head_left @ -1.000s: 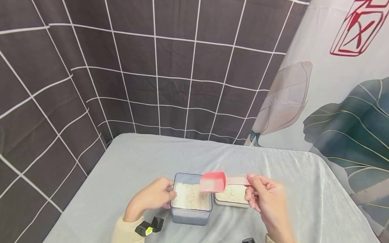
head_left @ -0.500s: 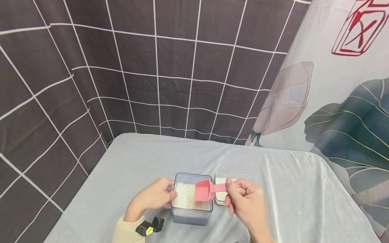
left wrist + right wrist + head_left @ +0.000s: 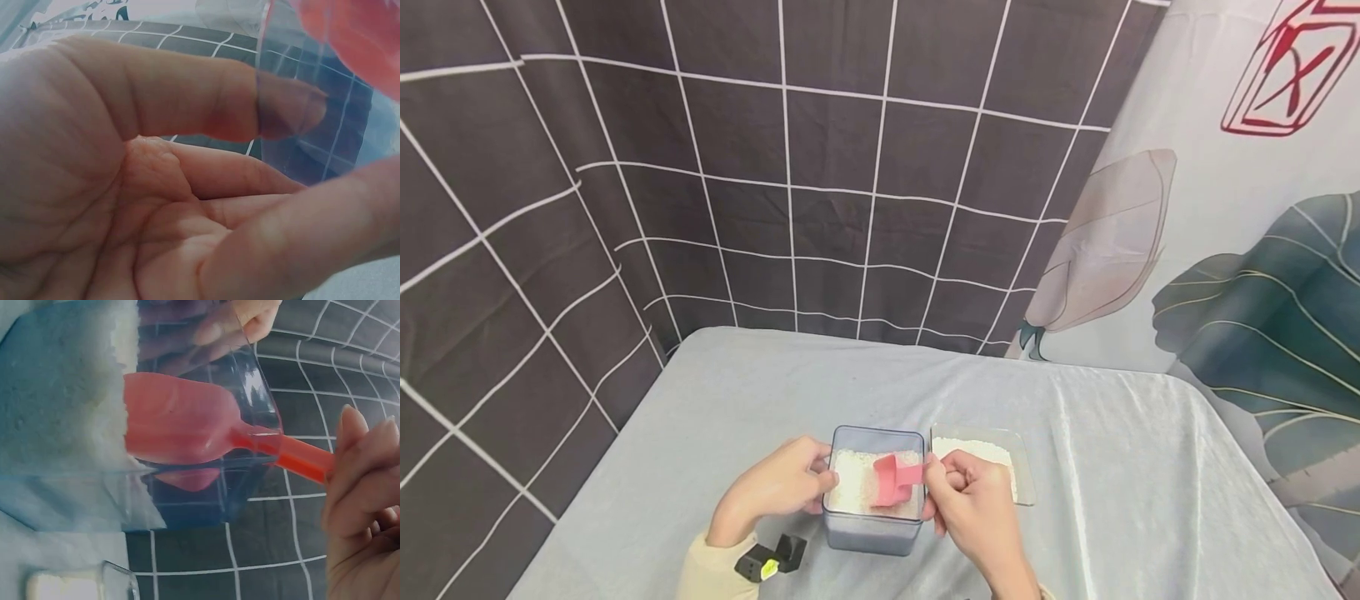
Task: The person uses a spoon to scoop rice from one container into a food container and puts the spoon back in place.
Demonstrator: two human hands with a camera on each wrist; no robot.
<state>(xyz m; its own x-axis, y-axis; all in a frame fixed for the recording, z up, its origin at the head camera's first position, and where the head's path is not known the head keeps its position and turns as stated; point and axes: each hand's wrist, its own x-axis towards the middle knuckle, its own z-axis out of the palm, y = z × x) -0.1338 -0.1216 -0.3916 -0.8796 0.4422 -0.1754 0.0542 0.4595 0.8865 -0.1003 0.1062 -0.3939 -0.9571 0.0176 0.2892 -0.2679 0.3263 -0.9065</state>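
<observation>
A clear bluish plastic box [image 3: 871, 538] stands on the cloth, partly filled with white grains [image 3: 853, 485] that look like rice. My left hand [image 3: 778, 483] holds the box at its left wall; in the left wrist view the thumb [image 3: 290, 109] shows through the clear plastic. My right hand [image 3: 973, 504] pinches the handle of a pink scoop [image 3: 887, 487], reaching in over the box's right rim. In the right wrist view the scoop's bowl [image 3: 178, 419] is inside the box, its front edge at the surface of the grains. The scoop's front tip is hidden there.
Just right of the box is a shallower clear container [image 3: 1026, 479] with white grains, partly covered by my right hand. A pale grey-blue cloth [image 3: 760, 375] covers the table. Behind it hangs a dark curtain [image 3: 827, 225] with white grid lines, and a patterned curtain [image 3: 1105, 250] hangs at the right.
My right hand has moved left with the scoop, from above the two containers down into the bluish box. More of the right container shows. The left hand stays at the box wall.
</observation>
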